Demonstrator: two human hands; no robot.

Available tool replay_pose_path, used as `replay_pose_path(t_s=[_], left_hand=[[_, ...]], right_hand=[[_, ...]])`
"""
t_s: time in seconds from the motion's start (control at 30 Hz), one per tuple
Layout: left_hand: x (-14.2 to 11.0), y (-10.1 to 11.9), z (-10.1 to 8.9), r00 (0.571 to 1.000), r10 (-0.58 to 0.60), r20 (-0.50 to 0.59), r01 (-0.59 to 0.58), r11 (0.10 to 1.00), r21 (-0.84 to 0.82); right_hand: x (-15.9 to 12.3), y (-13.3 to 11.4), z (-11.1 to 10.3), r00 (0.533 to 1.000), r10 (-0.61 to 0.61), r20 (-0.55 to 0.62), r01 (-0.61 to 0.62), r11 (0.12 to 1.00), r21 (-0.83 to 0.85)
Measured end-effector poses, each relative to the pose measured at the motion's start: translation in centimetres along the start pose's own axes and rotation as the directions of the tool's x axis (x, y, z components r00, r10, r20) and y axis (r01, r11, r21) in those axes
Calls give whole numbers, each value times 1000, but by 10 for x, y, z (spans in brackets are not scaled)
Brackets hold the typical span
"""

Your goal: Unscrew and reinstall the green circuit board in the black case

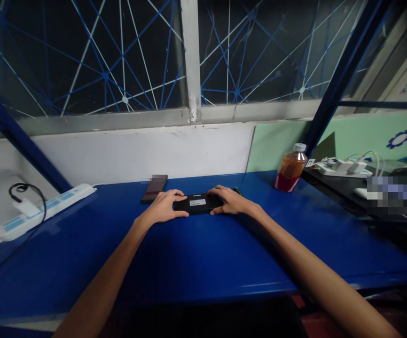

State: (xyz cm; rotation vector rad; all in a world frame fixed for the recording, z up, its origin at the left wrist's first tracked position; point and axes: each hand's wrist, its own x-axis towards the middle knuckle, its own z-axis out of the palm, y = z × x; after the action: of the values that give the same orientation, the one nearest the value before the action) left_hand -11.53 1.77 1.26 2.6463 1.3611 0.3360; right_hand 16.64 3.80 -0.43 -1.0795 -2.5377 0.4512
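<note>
A flat black rectangular box with a white label on top rests on the blue table in front of me. At its left end, my left hand grips the edges between thumb and fingers. My right hand holds the opposite end the same way. Just beyond my left hand lies a dark smartphone, partly behind the fingers. A small dark object with a green edge peeks out behind my right hand, mostly hidden.
On the left of the blue table lies a white power strip with a black cable plugged in. A drink bottle stands at the back right, near a blue post. Farther right is another power strip. Wall and windows close off the back.
</note>
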Motion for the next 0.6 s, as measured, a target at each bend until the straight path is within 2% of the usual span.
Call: replay_pose_path(t_s=[0.23,0.6], left_hand=[[0,1,0,1000,-8,23,8,1000,3],[0,-1,0,1000,-4,22,4,1000,-8]], right_hand=[[0,-5,-2,998,39,46,-41,998,41],[-1,-1,-1,1000,-6,16,5,998,57]])
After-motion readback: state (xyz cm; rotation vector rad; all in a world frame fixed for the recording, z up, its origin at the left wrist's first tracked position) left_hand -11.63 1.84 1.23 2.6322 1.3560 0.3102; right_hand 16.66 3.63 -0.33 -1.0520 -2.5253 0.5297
